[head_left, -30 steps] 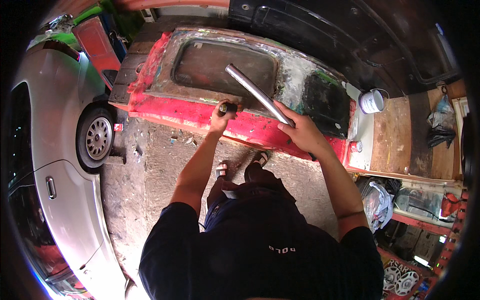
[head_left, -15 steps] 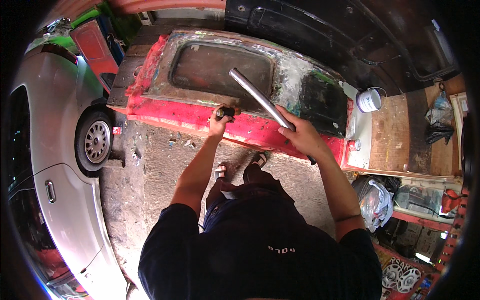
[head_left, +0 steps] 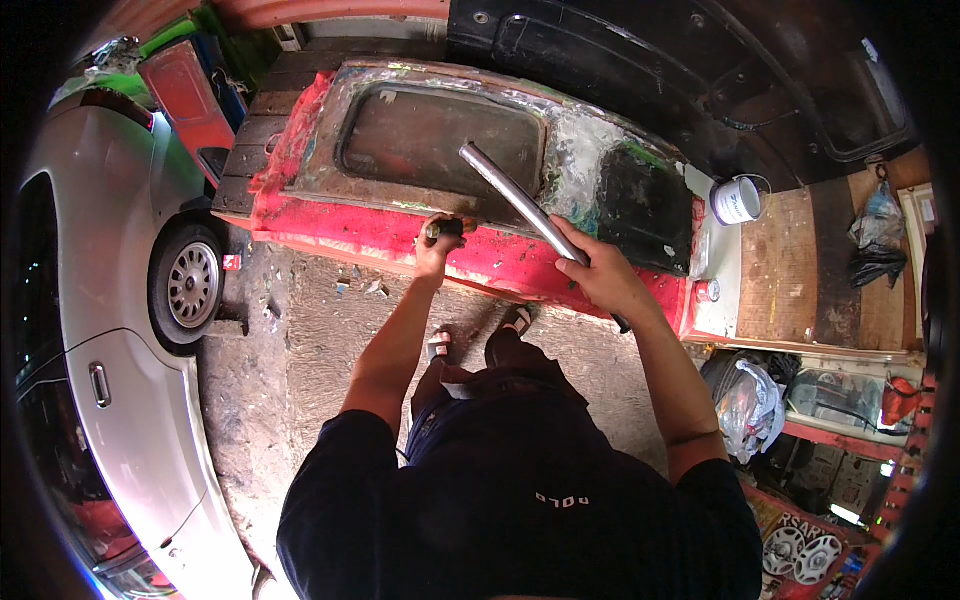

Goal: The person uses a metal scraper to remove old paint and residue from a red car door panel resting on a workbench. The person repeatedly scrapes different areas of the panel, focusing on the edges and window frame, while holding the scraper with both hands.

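My right hand (head_left: 603, 274) is closed around the lower part of a long silver metal tube (head_left: 515, 196). The tube slants up and to the left, over a worn vehicle panel (head_left: 320, 165) with a window-shaped recess. A dark end of it shows below my wrist. In my left hand (head_left: 432, 253) is a short black cylinder with a brownish end (head_left: 447, 229); its exact kind I cannot make out. That hand is just in front of the panel's near edge, above the red cloth (head_left: 340, 232) on which the panel lies.
A silver car (head_left: 130, 370) stands close on the left. To the right are a white bucket (head_left: 737, 201), a small red-and-white can (head_left: 707, 291) and a plastic bag (head_left: 752, 410). A large black panel (head_left: 650, 70) leans behind the bench.
My left hand has turned slightly, and the black cylinder now lies more level. The top of the silver tube has dipped a little. The panel has not moved.
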Motion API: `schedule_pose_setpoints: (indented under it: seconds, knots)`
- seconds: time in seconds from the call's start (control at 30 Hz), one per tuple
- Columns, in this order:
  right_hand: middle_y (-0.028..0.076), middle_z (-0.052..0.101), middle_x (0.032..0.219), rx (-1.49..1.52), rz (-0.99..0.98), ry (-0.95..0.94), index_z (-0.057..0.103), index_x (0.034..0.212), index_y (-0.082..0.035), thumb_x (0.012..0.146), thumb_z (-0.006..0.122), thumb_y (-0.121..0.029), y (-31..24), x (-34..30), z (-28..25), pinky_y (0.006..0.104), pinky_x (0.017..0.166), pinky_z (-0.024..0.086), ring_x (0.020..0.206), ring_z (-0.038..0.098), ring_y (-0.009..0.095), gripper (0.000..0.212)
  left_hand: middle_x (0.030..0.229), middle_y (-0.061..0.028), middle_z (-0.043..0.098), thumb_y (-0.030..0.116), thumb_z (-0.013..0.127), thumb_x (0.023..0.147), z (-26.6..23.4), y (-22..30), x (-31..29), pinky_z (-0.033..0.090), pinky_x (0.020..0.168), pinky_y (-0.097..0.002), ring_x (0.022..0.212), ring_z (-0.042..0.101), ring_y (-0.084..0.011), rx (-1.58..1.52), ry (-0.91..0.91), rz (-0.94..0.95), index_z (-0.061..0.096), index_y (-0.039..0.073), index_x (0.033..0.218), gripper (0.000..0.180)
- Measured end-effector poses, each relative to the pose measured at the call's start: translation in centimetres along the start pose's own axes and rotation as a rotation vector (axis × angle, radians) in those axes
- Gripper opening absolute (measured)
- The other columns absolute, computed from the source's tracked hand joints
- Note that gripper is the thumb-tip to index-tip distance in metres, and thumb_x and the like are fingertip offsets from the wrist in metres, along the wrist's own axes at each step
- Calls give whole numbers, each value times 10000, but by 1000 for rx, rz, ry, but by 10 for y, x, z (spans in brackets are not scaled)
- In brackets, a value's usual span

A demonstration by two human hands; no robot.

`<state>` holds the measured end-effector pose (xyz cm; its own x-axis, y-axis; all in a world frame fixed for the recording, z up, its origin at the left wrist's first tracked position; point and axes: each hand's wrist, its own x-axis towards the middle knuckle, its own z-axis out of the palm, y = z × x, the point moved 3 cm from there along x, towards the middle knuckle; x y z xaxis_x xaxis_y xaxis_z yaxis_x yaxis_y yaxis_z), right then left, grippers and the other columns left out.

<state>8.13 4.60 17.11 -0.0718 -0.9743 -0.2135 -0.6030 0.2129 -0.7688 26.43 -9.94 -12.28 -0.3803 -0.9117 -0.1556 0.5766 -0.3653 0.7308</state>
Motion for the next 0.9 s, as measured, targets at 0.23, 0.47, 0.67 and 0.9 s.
schedule_pose_setpoints:
  seconds: [0.23,0.47,0.67,0.9]
  knots:
    - [127,523,1427,-37,5,-31,388,1478,-107,915,631,-67,-5,2,2,257,1014,391,1235,525,134,615,1101,-142,622,-56,609,741,-6,-6,1,587,757,-388,831,662,-278,-56,-29,13,522,48,1233,510]
    - [203,627,1174,-461,-39,-141,374,1489,-253,936,584,-160,-51,22,27,404,878,507,1026,638,353,599,1046,-94,649,-9,638,833,-9,-6,6,572,743,-356,854,654,-227,83,-15,51,560,25,1199,375]
    - [235,648,959,-901,-35,-319,375,1486,-288,933,530,-165,-38,26,41,477,759,527,840,659,391,587,950,-41,681,39,715,792,15,8,9,527,777,-289,864,626,-119,280,-19,153,649,15,1065,282]
    - [220,653,1113,-444,-40,-105,358,1489,-310,928,564,-124,-58,16,1,423,878,508,967,639,404,626,1034,-93,663,-87,607,797,22,-19,10,567,716,-340,842,657,-196,181,-61,51,558,8,1219,436]
